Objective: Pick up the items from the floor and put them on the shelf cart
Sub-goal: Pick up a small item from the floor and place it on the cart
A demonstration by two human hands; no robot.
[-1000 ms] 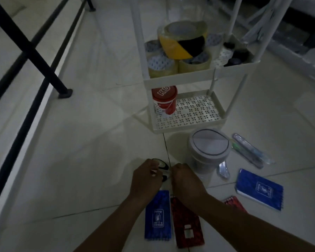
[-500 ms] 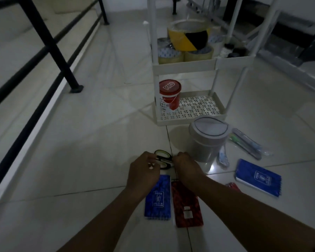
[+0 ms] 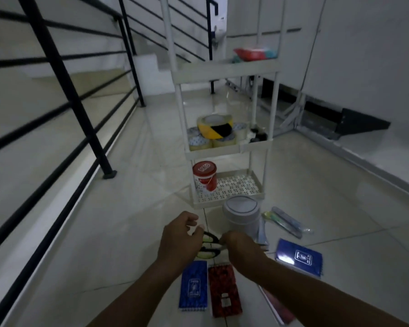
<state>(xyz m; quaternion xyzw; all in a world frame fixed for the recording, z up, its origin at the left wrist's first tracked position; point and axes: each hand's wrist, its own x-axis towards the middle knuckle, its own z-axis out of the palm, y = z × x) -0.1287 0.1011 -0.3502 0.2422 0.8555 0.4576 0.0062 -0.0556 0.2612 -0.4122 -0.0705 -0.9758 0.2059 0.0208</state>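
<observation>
A pair of scissors [image 3: 209,246] with black and yellow-green handles is between my two hands, just above the floor. My right hand [image 3: 240,250] is closed on the blade end. My left hand [image 3: 178,239] curls at the handles, touching them. Below my hands lie a small blue notebook [image 3: 194,287] and a red notebook [image 3: 224,291]. A larger blue notebook [image 3: 300,259] lies to the right. A grey lidded tub [image 3: 242,214] stands before the white shelf cart [image 3: 232,149]. Packaged toothbrushes [image 3: 286,221] lie right of the tub.
The cart's bottom tier holds a red and white tub [image 3: 204,177], the middle tier tape rolls [image 3: 214,131], an upper tier red and teal packs [image 3: 254,54]. A black stair railing [image 3: 64,86] runs along the left. Another red notebook [image 3: 279,309] lies under my right forearm.
The view has tilted up, showing the cart's upper tiers. The scissors have come off the floor slightly and both hands stay at them, my left fingers loosened.
</observation>
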